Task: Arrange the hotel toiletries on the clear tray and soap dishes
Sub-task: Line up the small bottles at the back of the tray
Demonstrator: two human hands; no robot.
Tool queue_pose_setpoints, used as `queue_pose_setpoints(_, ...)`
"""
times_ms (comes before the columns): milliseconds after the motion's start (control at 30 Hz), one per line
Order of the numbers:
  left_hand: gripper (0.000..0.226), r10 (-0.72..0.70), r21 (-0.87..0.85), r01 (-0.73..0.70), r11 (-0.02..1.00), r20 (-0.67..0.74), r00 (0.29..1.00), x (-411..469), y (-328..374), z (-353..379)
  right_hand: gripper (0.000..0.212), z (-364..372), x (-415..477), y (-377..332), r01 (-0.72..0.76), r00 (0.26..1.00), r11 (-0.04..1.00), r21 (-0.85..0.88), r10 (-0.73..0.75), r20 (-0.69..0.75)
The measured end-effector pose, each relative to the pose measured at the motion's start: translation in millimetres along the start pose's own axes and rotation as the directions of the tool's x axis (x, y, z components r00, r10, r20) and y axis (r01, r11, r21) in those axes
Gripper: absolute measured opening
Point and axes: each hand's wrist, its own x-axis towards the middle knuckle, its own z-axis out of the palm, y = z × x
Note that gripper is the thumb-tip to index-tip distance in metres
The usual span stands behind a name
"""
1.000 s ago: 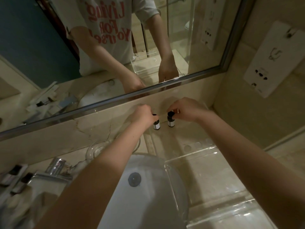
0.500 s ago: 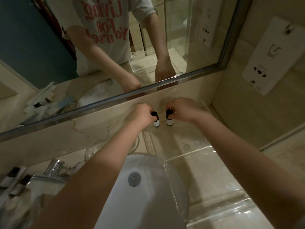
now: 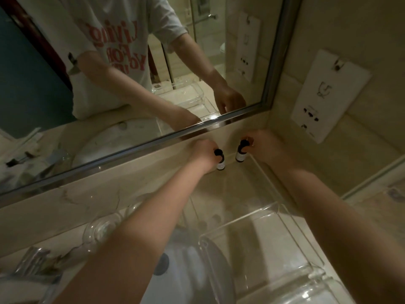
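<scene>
Two small toiletry bottles with black caps and white labels stand at the far end of the clear tray (image 3: 260, 211), close to the wall under the mirror. My left hand (image 3: 202, 153) grips the left bottle (image 3: 220, 162) by its upper part. My right hand (image 3: 264, 145) holds the right bottle (image 3: 240, 151) at its cap. The bottles are a small gap apart, both upright or nearly so. A clear round soap dish (image 3: 103, 229) sits left of my left forearm, and part of it is hidden by the arm.
The white sink basin (image 3: 179, 279) with its drain lies below my arms. A chrome faucet (image 3: 32, 262) stands at the lower left. The mirror (image 3: 131, 73) and its metal frame run just behind the bottles. A white socket plate (image 3: 328, 95) hangs on the right wall.
Both hands with their bottles have shifted right, towards the corner. The gap between the two bottles has widened slightly. The camera has turned towards the right wall.
</scene>
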Motion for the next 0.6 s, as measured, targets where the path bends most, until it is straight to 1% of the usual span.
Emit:
queue_pose_setpoints(167,0.017,0.058,-0.021,-0.059,0.998,-0.038,0.998,9,7,8,0.024,5,8,10,-0.045,0.999,0.999,-0.004,0.045,0.001)
queue_pose_setpoints(267,0.016,0.093,-0.047,-0.095,0.994,-0.054,0.994,13,12,12,0.018,8,15,15,-0.022,1.000,1.000,-0.005,0.022,-0.016)
queue_pose_setpoints(367,0.017,0.118,-0.030,-0.120,0.992,-0.065,0.991,17,17,16,0.015,11,20,17,-0.014,1.000,1.000,-0.011,0.014,-0.006)
queue_pose_setpoints(467,0.018,0.146,-0.032,-0.150,0.988,-0.087,0.985,20,22,19,0.012,10,22,17,-0.006,1.000,1.000,0.018,0.006,-0.008)
queue_pose_setpoints(600,0.020,0.146,0.021,-0.144,0.989,-0.108,0.983,21,25,20,0.012,7,18,16,0.009,1.000,1.000,0.010,-0.009,-0.029)
